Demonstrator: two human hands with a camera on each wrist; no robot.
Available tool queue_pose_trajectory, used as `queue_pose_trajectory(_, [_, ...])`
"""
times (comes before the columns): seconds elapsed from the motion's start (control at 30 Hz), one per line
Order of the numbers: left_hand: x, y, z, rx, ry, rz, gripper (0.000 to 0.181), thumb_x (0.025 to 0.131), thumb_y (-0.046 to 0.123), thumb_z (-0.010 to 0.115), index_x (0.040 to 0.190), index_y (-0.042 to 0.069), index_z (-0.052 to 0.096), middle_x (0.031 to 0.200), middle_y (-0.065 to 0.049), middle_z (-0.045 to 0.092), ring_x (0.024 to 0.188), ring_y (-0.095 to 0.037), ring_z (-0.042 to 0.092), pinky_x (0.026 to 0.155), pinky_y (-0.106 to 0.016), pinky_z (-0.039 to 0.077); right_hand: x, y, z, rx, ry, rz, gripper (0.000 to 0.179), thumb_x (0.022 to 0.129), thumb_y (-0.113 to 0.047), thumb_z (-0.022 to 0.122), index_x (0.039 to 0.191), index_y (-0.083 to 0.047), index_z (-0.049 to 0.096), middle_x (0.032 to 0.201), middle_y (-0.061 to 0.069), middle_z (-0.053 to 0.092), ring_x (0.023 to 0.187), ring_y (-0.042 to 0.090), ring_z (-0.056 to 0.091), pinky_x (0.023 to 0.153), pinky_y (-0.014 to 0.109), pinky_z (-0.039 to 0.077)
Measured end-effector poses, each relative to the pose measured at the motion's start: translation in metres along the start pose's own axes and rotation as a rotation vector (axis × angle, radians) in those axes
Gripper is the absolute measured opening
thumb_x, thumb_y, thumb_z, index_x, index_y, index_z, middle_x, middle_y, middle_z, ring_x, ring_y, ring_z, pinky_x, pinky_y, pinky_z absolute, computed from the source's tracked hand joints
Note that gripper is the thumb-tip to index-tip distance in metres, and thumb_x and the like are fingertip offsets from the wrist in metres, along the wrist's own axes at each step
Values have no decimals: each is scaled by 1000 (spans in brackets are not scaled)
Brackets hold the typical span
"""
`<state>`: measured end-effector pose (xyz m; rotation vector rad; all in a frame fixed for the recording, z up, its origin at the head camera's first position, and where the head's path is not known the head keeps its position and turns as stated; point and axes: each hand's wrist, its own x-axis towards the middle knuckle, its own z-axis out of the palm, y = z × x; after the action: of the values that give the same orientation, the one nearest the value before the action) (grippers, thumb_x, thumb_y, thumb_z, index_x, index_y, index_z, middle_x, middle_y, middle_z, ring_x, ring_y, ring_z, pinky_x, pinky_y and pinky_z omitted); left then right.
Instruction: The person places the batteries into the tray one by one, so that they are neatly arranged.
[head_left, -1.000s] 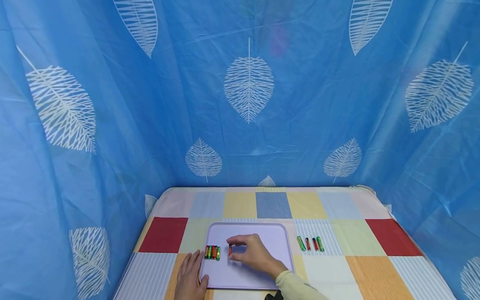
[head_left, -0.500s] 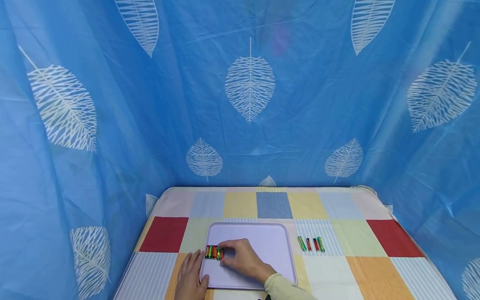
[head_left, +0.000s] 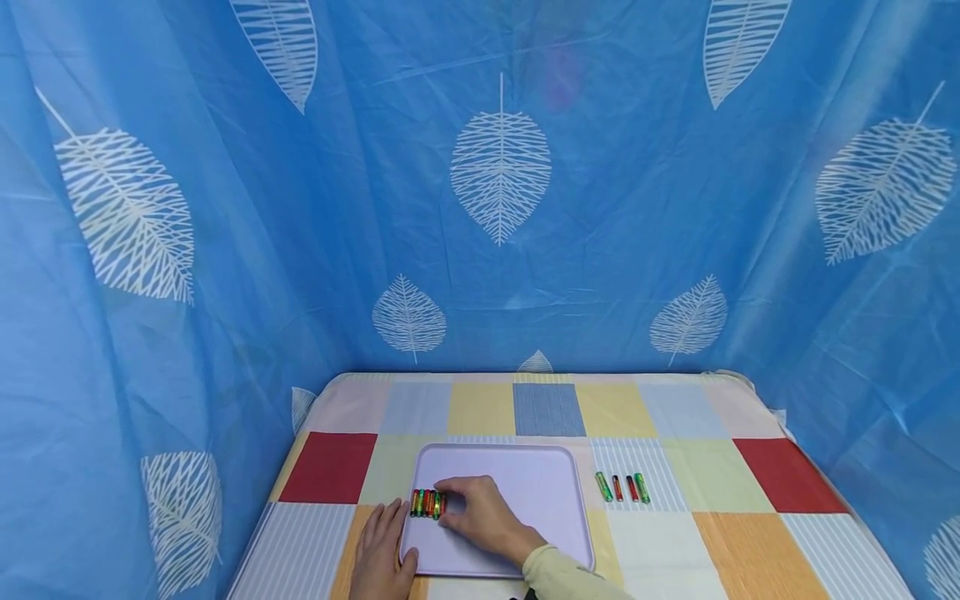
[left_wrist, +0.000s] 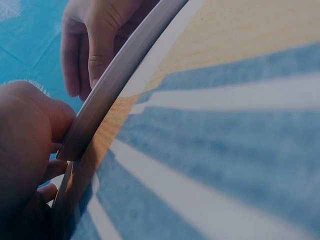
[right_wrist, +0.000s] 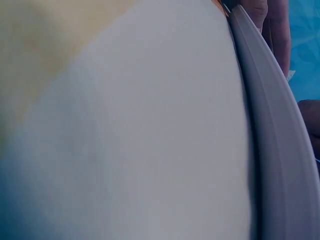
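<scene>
On the left part of a pale lilac tray, several small red and green batteries lie side by side in a row. My right hand pinches a red battery between thumb and index finger, at the row's right end. My left hand rests at the tray's left edge, fingers extended, thumb near the front corner. In the left wrist view the left hand is beside the tray rim, with the right hand beyond it. The right wrist view is mostly cloth and tray rim.
To the right of the tray, two green batteries and two red batteries lie spaced out on the patchwork tablecloth. A blue curtain with white leaf prints surrounds the table.
My right hand has carried the red battery left and down to the row's right end, then stayed almost still there. The left hand keeps its place.
</scene>
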<state>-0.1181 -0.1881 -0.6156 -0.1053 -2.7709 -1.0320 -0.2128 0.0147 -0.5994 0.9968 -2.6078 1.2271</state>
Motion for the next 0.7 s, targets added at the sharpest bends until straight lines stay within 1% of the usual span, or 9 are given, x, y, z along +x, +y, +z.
queue_pose_trajectory(0.2, [0,-2,2,7,19,20,67,87,10,73,151,-2,59,156,-26,58,148,-54,41,121,-78,31,1,-3,-1,-38,-4,2,43,83,-6,92,124,-6,81,120,2,83,114,13,78,102,30,64])
queue_pose_trajectory(0.33, [-1,-5,5,13,46,50,67,85,10,74,150,-3,61,153,-26,59,146,-54,43,118,-78,34,-2,1,-4,-54,18,-8,46,82,-9,93,126,-6,80,121,4,83,115,15,78,102,33,65])
queue_pose_trajectory(0.4, [-1,-5,6,15,53,56,67,85,10,74,149,-3,61,153,-26,60,145,-54,43,118,-77,34,-4,4,-7,-45,26,-2,47,83,-11,93,127,-6,80,122,4,83,116,16,78,102,34,65])
queue_pose_trajectory(0.53, [-2,-4,5,14,41,36,67,85,10,74,150,-2,60,154,-26,59,147,-54,42,120,-77,33,-7,11,-18,28,15,44,46,85,-14,92,129,-6,80,125,4,82,118,18,77,102,34,65])
queue_pose_trajectory(0.63, [-2,-3,3,6,23,14,67,86,10,74,151,-3,59,155,-27,57,148,-54,41,121,-78,31,-12,18,-30,104,-21,81,46,87,-17,92,130,-7,80,128,3,81,120,17,76,104,33,64])
queue_pose_trajectory(0.7, [-1,-2,3,0,14,2,68,86,9,74,151,-3,59,156,-27,57,149,-55,40,122,-78,30,-16,23,-38,140,-42,86,46,88,-18,91,131,-7,79,130,3,81,121,16,76,106,32,63])
